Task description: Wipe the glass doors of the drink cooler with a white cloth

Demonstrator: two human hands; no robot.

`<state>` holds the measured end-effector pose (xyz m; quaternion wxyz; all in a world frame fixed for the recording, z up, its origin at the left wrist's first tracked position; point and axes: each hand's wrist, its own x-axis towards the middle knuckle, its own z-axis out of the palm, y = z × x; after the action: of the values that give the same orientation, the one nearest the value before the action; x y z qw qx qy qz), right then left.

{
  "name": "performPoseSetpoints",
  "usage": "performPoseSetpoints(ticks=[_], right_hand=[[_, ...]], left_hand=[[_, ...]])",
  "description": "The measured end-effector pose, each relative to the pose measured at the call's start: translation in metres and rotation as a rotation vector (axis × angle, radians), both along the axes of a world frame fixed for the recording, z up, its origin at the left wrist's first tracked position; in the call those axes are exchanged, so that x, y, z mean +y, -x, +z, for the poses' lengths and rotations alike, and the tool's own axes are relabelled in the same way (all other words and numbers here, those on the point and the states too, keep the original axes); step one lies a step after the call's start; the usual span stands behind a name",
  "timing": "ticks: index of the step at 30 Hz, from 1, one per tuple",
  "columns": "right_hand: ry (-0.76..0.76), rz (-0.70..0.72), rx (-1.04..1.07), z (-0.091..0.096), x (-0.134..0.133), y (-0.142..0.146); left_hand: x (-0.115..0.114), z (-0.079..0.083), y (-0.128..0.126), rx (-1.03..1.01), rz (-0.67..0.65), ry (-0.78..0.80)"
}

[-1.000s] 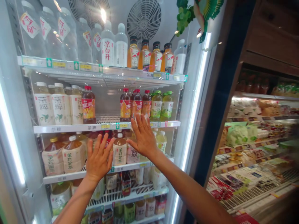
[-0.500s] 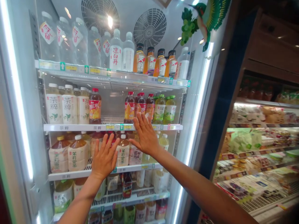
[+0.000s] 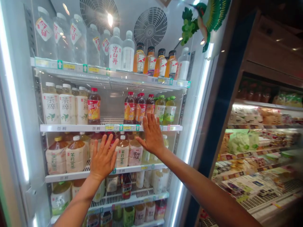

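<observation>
Both my palms lie flat against the glass door [image 3: 196, 104] of a drinks fridge. My left hand [image 3: 103, 157] has its fingers spread over the third shelf, in front of large tea bottles [image 3: 75, 154]. My right hand [image 3: 152, 134] is higher and to the right, fingers stretched out, over the edge of the second shelf [image 3: 109, 127], below red-capped bottles [image 3: 129, 107] and green-capped bottles [image 3: 169, 108]. Neither hand holds anything.
The top shelf carries clear water bottles [image 3: 115, 53] and orange drinks [image 3: 151, 61] under two fans [image 3: 150, 26]. A bird sticker [image 3: 205, 19] sits at the door's upper right. To the right stands an open chiller [image 3: 260, 151] with packaged food.
Both hands stay pressed on the glass. The view has shifted slightly, and my right hand now sits a little farther right along the second shelf.
</observation>
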<state>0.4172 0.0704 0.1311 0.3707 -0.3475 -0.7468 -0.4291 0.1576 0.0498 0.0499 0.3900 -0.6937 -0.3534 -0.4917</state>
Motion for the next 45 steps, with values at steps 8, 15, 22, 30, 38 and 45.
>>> performPoseSetpoints(ticks=[8,15,22,30,38,45], right_hand=[[0.034,0.190,-0.547,-0.093,-0.015,-0.012],[0.075,0.025,-0.162,-0.065,-0.002,-0.036],[0.048,0.116,-0.358,-0.104,-0.015,-0.047],[-0.016,0.106,-0.363,-0.108,-0.020,-0.030],[0.079,0.068,-0.242,-0.042,-0.006,-0.013],[0.884,0.639,0.243,-0.115,-0.038,0.035]], left_hand=[[-0.002,0.002,0.000,0.003,-0.004,-0.016],[-0.002,0.002,0.000,0.007,0.004,-0.010],[-0.004,0.005,0.000,0.010,0.007,-0.016],[-0.003,0.005,0.000,0.007,0.004,-0.005],[-0.004,0.005,-0.001,0.010,0.021,-0.012],[-0.003,0.004,0.001,0.020,0.040,-0.003]])
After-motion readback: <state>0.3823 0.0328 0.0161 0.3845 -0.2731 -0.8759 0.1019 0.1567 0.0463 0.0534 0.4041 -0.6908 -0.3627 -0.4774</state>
